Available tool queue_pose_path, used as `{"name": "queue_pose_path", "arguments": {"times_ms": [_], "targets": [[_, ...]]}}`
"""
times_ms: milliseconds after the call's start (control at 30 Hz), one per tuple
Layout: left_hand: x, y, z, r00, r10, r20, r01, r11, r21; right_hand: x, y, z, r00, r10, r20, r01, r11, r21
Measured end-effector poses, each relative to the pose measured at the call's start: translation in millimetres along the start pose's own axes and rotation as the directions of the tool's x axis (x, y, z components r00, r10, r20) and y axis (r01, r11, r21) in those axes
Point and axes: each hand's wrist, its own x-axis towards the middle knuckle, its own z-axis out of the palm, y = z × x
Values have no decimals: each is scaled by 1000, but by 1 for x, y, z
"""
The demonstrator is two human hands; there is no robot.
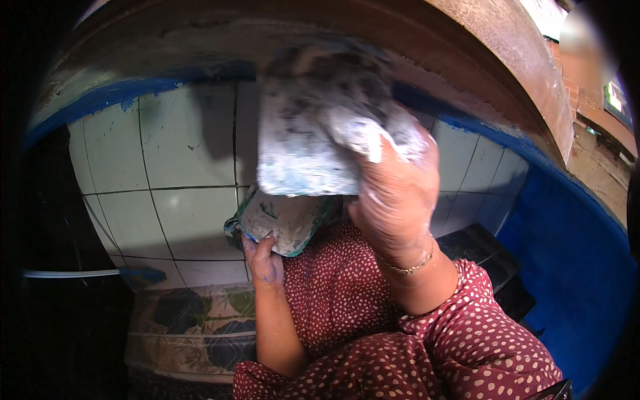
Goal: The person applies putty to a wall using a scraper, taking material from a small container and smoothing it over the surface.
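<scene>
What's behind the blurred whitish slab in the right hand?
White tiles and a blue strip show either side, a green-edged piece below. What lies directly behind the slab is covered.

Home or small workshop, can't tell which: cramped corner with white tiling (pixel 190 157), chipped blue paint (pixel 100 108) along its top edge, floral-patterned covering (pixel 190 323), blue panel (pixel 573 287), worn brown ledge (pixel 513 70).

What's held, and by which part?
Right hand: white-smeared rectangular slab, by its right side. Left hand: flat grey slab with green rim, by its lower-left corner.
</scene>
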Motion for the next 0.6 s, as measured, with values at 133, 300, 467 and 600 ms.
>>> {"name": "queue_pose_path", "arguments": {"times_ms": [133, 300, 467, 600], "targets": [[1, -4, -3, 1000, 11, -3, -11, 1000, 0, -3, -13, -38, 995, -93, -44, 93, 996, 0], [2, -7, -4, 1000, 21, 3, -21, 1000, 13, -12, -32, -70, 998, -2, -63, -10, 981, -193], [0, -8, 0, 1000, -2, -11, 3, 1000, 21, -23, -14, -69, 953, -246, 175, 298, 863, -407], [0, -9, 7, 1000, -2, -7, 2, 999, 41, 11, -6, -59, 953, -286, 95, 299, 855, -425]]}}
